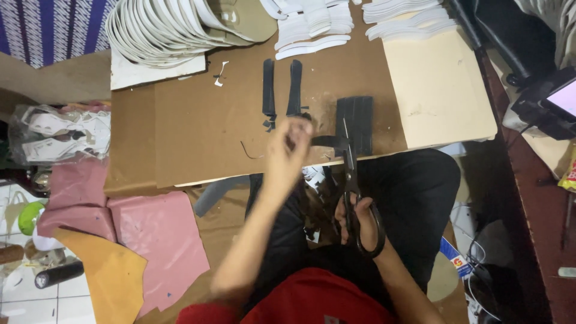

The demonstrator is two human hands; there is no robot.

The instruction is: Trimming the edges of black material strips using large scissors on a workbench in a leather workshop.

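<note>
Black strip (327, 141) pinched in blurred left hand (288, 147) fingers over brown board (198, 129) edge, long axis crosswise toward scissors (354, 192), blades pointing away, just right of it, right hand (357, 219) fingers curled through handles, nearer the body.

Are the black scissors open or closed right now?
Nearly closed: the scissors in the right hand show one narrow blade line meeting the black strip.

On the desk (198, 129), two strips (281, 90) are laid side by side; a stack of strips (359, 123) is found right of them, fanned soles (168, 30) behind-left, and a board (438, 90) farther right.
</note>
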